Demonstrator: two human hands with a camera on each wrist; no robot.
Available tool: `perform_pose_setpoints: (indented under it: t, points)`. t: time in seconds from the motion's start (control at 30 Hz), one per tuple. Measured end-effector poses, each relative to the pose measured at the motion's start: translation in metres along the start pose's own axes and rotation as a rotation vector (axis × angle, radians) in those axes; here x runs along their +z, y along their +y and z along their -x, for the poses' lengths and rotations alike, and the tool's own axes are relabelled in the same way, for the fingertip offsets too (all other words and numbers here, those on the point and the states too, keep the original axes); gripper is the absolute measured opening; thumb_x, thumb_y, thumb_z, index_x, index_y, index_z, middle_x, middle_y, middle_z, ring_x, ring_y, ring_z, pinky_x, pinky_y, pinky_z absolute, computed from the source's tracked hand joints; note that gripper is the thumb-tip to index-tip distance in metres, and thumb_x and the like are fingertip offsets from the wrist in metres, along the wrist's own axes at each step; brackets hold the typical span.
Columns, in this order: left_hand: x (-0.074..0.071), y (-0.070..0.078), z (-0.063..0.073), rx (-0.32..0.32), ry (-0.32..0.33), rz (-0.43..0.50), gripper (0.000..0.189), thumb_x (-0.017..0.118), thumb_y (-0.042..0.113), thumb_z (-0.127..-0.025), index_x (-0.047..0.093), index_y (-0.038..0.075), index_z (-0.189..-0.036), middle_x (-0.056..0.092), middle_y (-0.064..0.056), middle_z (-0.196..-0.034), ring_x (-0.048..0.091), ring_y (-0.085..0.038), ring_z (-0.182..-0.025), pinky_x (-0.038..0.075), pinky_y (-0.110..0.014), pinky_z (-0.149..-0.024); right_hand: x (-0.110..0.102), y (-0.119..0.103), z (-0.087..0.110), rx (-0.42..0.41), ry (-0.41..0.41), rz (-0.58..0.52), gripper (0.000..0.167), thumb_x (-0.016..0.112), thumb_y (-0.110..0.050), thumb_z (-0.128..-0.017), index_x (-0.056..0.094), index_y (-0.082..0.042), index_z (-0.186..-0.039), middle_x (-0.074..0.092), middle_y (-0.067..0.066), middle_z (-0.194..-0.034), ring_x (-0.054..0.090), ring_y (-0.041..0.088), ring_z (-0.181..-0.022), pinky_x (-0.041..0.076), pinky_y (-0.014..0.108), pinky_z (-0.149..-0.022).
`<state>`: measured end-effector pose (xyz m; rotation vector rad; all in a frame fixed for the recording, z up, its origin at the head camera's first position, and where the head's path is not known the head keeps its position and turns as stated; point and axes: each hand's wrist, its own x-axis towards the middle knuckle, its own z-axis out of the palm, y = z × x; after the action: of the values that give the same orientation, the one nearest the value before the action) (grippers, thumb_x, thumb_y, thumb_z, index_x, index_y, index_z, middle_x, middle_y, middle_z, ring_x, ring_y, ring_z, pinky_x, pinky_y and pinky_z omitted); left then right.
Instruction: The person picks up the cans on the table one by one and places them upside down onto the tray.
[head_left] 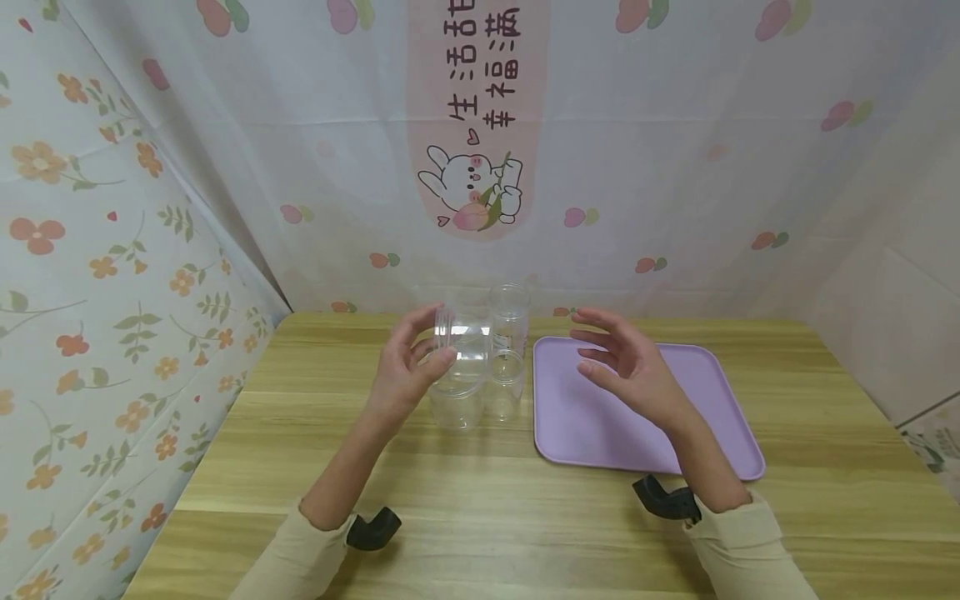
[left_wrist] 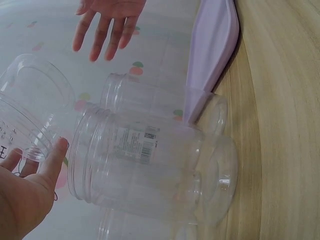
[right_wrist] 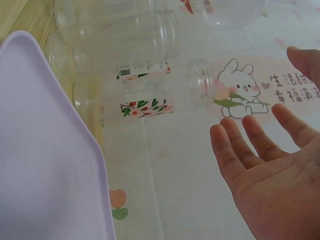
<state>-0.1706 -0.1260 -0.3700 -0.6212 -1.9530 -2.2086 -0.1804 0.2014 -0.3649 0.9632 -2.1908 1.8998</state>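
Observation:
My left hand grips a clear plastic jar by its side, thumb near and fingers behind. In the left wrist view the held jar is tilted, above the mouths of the standing jars. Below it stand several clear jars, among them a wide one with a barcode label and a slimmer one with a floral label. My right hand hovers over the lilac tray, fingers spread and slightly bent, holding nothing.
The jars stand close together left of the tray on the wood-grain table. A patterned curtain hangs behind the table's far edge, and a floral cloth hangs at the left.

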Motion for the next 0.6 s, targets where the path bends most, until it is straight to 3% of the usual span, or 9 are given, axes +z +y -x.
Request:
perform_pose_setpoints:
  t: [0.6]
  points:
    - [-0.0002,-0.0018,0.0012,0.018,-0.001,0.004,0.065,0.068,0.010,-0.090,0.042,0.001,-0.149,0.042,-0.017,-0.143,0.054,-0.037,-0.121,0.056,-0.034,-0.090,0.0001,0.0019,0.0026,0.004,-0.023,0.014,0.065,0.068,0.013,-0.090,0.042,0.002,-0.149,0.042,0.015,-0.152,0.046,0.041,-0.134,0.045,0.042,-0.106]
